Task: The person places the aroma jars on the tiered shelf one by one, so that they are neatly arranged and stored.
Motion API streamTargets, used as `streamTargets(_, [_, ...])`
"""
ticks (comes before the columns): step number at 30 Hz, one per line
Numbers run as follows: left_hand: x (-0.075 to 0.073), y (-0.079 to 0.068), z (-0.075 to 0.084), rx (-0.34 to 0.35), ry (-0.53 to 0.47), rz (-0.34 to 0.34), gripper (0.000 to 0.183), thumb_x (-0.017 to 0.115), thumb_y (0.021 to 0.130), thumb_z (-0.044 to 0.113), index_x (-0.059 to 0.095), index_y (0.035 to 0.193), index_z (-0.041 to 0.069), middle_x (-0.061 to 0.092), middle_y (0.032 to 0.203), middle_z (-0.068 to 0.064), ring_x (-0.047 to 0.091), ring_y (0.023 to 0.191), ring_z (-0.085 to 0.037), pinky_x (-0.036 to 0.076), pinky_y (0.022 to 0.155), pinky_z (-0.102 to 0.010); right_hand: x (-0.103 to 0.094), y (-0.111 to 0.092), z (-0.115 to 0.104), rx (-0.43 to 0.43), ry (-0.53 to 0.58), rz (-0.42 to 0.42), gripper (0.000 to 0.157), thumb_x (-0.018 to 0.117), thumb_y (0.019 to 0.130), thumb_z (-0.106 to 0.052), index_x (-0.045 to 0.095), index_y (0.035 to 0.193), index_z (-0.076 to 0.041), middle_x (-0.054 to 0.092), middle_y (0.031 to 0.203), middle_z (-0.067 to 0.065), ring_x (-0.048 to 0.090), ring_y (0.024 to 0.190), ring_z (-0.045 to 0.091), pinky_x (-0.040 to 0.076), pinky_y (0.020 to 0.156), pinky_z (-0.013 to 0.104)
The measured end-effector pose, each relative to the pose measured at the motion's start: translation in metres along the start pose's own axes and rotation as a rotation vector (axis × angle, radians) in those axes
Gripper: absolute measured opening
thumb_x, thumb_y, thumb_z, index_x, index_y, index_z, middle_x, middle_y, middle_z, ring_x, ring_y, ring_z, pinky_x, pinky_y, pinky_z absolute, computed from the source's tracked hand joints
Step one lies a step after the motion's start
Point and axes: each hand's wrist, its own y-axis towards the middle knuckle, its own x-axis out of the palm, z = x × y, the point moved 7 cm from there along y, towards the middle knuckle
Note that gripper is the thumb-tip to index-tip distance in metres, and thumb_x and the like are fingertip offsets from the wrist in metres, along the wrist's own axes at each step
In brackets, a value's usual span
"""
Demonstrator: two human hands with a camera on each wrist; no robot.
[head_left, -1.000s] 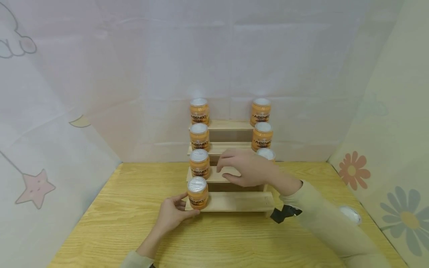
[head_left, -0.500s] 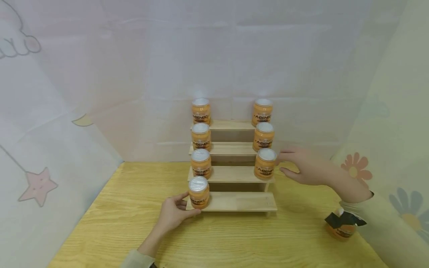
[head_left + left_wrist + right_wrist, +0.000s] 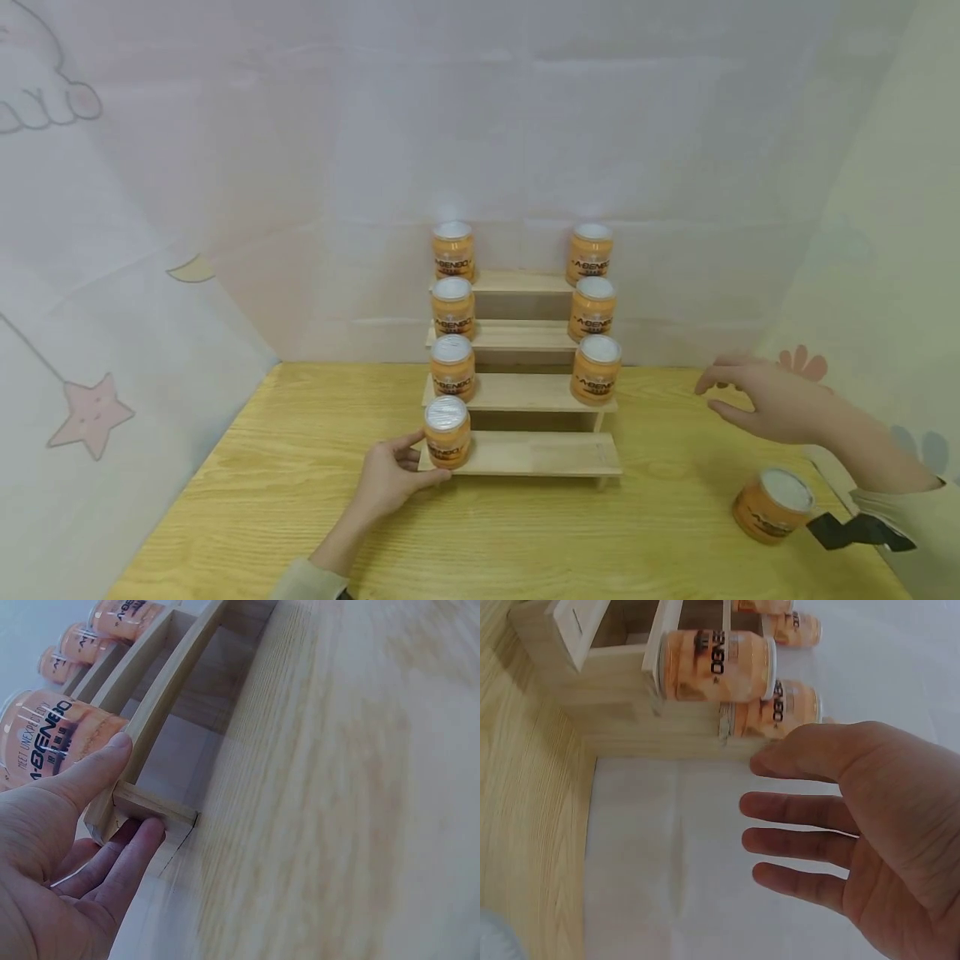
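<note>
A wooden stepped display shelf (image 3: 525,452) stands on the table, with orange cans in two columns. My left hand (image 3: 390,477) grips the left end of its lowest step, beside the front can (image 3: 447,433). In the left wrist view, my left thumb (image 3: 112,754) lies along the step's front edge near that can, and the fingers (image 3: 139,855) press its side support. Off to the right, my right hand (image 3: 776,402) hangs in the air, fingers loosely bent and holding nothing. Below it a loose can (image 3: 772,506) with a silver lid sits on the table.
Three cans stand up the right column, the lowest of them (image 3: 596,371) on the second step. Behind the left front can, more cans (image 3: 452,367) rise step by step. The pale cloth backdrop (image 3: 517,167) closes off the back and sides of the wood-grain table (image 3: 525,542).
My right hand has moved away to the right from in front of the shelf, uncovering the right can on the second step and the loose can. My left hand keeps its place.
</note>
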Motion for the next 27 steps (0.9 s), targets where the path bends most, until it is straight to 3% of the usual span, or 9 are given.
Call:
streamTargets(8, [0.0,0.0,0.0,-0.005,0.001,0.001,0.084,0.102,0.072,0.028,0.065,0.143,-0.001,0.076,0.104,-0.01,0.07,0.091,-0.018,0.059,0.074,-0.024,0.015,-0.033,0.025,0.044,0.025,-0.081,0.027,0.086,0.092,-0.02,0.074,0.115,-0.027,0.073,0.111,-0.014,0.067,0.094,0.002,0.058,0.071,0.027])
streamTargets(15, [0.0,-0.001,0.0,-0.01,-0.01,0.0,0.084,0.101,0.072,0.028,0.065,0.142,-0.001,0.075,0.103,-0.01,0.07,0.09,-0.018,0.059,0.074,-0.023,0.034,-0.056,0.038,0.104,0.152,-0.236,0.022,0.08,0.097,-0.029,0.073,0.118,-0.024,0.073,0.114,-0.007,0.067,0.096,-0.001,0.056,0.067,0.023])
streamTargets(23, [0.0,-0.001,-0.001,-0.008,-0.003,0.003,0.084,0.102,0.072,0.029,0.066,0.142,0.0,0.075,0.103,-0.01,0.069,0.09,-0.017,0.059,0.074,-0.023,0.045,-0.074,0.044,0.141,0.208,-0.306,0.032,0.083,0.095,-0.035,0.072,0.122,-0.021,0.072,0.119,-0.002,0.068,0.097,0.013,0.055,0.07,0.027])
streamTargets(27, [0.001,0.0,-0.002,-0.013,0.003,0.005,0.084,0.102,0.072,0.03,0.066,0.142,0.001,0.074,0.1,-0.008,0.069,0.089,-0.016,0.059,0.074,-0.023,0.051,-0.081,0.045,0.136,0.239,-0.333,0.039,0.084,0.094,-0.034,0.07,0.125,-0.017,0.071,0.121,0.001,0.066,0.098,0.01,0.056,0.074,0.027])
